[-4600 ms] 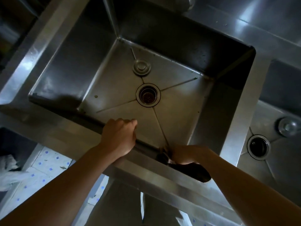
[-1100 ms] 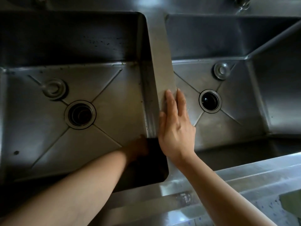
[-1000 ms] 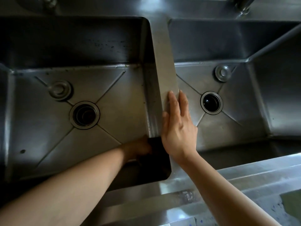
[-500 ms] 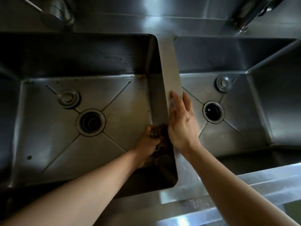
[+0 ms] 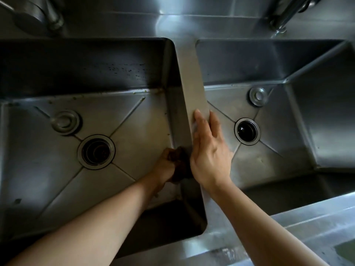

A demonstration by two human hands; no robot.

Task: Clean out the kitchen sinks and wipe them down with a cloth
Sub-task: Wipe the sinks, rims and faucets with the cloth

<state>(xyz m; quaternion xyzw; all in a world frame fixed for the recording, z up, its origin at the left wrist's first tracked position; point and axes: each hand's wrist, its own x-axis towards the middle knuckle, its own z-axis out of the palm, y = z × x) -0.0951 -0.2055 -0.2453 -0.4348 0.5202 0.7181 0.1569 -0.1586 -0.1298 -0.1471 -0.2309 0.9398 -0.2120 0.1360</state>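
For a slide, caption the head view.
Left hand rubs dark cloth against left sink wall; right hand braces on divider.

A commercial-style kitchen: two deep stainless steel sink basins (image 5: 48, 169) side by side with a steel divider (image 5: 189, 73) between, round drains (image 5: 96, 151), loose stoppers (image 5: 65, 121) and steel faucet bases (image 5: 280, 18) behind.

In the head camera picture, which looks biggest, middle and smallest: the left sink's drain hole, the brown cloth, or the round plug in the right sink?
Largest to smallest:
1. Left drain.
2. Cloth, though the left hand hides part of it, so it could really match the drain.
3. Right plug, clearly smallest, partly because it lies farther away.
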